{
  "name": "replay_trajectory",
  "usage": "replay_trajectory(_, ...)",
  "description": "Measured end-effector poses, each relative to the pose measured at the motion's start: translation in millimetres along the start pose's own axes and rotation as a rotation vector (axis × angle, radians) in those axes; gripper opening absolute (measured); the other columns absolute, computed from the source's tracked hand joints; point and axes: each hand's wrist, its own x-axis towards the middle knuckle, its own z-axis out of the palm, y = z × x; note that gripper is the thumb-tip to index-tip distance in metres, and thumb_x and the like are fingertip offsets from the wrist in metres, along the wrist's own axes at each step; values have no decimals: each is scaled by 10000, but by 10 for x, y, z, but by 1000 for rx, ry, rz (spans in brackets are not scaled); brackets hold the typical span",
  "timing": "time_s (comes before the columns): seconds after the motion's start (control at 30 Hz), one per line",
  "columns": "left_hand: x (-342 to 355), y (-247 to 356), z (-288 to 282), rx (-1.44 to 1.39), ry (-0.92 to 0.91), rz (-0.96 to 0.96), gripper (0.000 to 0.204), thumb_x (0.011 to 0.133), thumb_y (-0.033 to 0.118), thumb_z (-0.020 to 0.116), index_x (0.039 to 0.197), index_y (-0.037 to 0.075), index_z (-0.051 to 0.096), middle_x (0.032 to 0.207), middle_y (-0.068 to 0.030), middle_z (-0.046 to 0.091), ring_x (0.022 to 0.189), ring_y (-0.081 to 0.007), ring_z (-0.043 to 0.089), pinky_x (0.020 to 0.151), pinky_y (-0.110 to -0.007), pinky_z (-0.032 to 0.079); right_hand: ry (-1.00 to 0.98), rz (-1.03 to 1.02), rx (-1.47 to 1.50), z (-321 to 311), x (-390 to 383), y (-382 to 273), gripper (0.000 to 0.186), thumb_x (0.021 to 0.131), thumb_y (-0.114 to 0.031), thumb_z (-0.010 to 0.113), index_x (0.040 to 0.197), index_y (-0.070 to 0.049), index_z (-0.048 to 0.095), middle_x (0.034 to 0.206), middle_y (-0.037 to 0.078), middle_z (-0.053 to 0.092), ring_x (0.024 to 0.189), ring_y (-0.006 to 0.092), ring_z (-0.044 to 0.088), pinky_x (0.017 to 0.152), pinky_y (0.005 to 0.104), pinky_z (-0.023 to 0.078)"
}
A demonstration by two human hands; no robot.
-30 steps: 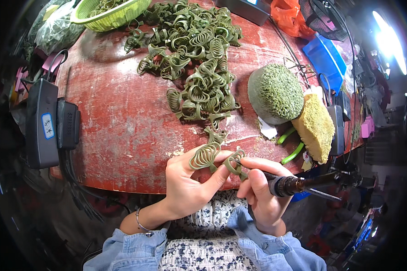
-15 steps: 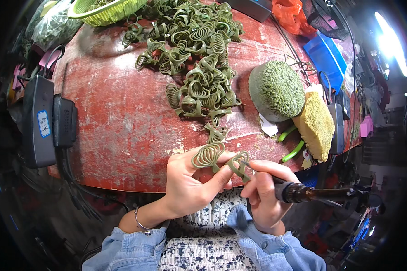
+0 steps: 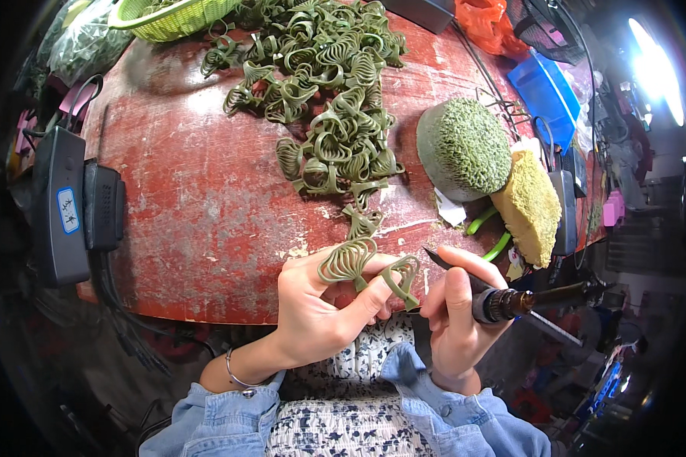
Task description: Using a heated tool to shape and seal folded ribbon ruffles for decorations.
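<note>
My left hand (image 3: 316, 308) is closed, pinching a green ribbed, curved piece (image 3: 347, 260) with fan-like slotted ends between thumb and fingers. One end (image 3: 405, 276) juts out past the thumb toward the right. My right hand (image 3: 465, 308) is wrapped round a dark handpiece (image 3: 503, 304) with a thin pointed black tip (image 3: 434, 257). That tip stands a little apart from the green piece, to its right. Beyond both hands lies a large heap of similar green ribbed pieces (image 3: 343, 145), reaching from the far edge toward my fingers.
On the worn red table (image 3: 183, 190), a rough green-topped round block (image 3: 465, 148) and a rough yellow block (image 3: 530, 209) sit at right, by two bright green handles (image 3: 497, 247). A blue bin (image 3: 547, 99) stands beyond. Black boxes (image 3: 59, 206) with cables are at left, a green basket (image 3: 171, 19) far left.
My right hand has drawn the handpiece right, and its tip has come away from the green piece. My left hand keeps its grip almost unmoved.
</note>
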Motion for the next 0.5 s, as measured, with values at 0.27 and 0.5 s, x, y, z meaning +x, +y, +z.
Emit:
replay_trajectory(0.27, 32, -119, -130, 43, -195, 66, 152, 790, 21, 596, 925, -51, 599, 819, -63, 598, 676, -68, 575, 554, -180, 465, -261, 268, 156, 21, 117, -129, 134, 839, -53, 522, 911, 50, 567, 612, 31, 555, 468, 36, 469, 426, 160, 366)
replay_trajectory(0.5, 38, -35, -42, 2, -190, -67, 162, 810, 31, 576, 932, -72, 601, 879, -135, 611, 635, -127, 600, 515, -223, 497, 198, -80, 193, -106, 102, -71, 250, 869, -199, 458, 905, 42, 517, 405, 47, 474, 288, 40, 279, 290, 192, 185)
